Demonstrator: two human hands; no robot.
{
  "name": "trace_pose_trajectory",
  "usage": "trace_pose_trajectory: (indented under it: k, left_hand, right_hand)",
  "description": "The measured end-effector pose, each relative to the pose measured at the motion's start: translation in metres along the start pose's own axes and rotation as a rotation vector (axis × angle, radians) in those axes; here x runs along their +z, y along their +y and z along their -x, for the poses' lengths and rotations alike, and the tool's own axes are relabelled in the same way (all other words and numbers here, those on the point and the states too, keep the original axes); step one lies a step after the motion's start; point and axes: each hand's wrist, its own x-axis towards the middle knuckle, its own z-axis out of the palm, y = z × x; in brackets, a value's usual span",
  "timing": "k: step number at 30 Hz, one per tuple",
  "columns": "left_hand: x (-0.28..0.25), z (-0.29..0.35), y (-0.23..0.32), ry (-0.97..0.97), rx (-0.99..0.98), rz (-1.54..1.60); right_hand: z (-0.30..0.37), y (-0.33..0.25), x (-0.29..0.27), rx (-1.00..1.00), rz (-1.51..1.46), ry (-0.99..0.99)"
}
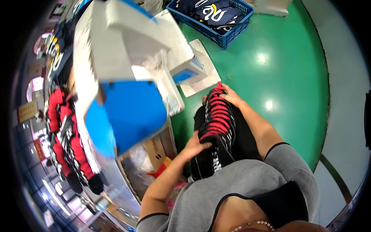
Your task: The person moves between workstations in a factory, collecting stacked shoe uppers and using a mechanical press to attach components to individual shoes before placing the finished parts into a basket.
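Observation:
Across my lap lies a long stack of black fabric pieces with red linings (218,120), nested one into another like shoe uppers. White markings run along its sides, and a small red tab sticks out at the far end. My right hand (230,96) is closed around that far end, its thumb on top. At the nearer part, my left hand (198,145) grips the stack from the left side, with the fingers partly hidden. Similar red and black stacks (73,143) lie at the far left.
To my left stands a white machine or bench with a blue panel (133,112). Below it are a cardboard box (155,152) and plastic bags. A blue crate (224,40) holding navy pieces with white lettering sits on the green floor (282,77) ahead.

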Motion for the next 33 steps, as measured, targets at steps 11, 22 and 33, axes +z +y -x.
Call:
trace_pose_trajectory:
  k: [11, 22, 33]
  left_hand:
    - [0.076, 0.03, 0.025, 0.439, 0.074, -0.115]
    - [-0.116, -0.056, -0.092, 0.619, 0.468, 1.144]
    - [-0.212, -0.176, -0.071, 1.089, 0.433, 0.925]
  right_hand:
    - [0.185, -0.175, -0.033, -0.52, 0.926, -0.747]
    - [0.202, -0.221, -0.015, -0.328, 1.175, -0.669]
    - [0.164, -0.263, -0.009, 0.111, 0.981, -0.879]
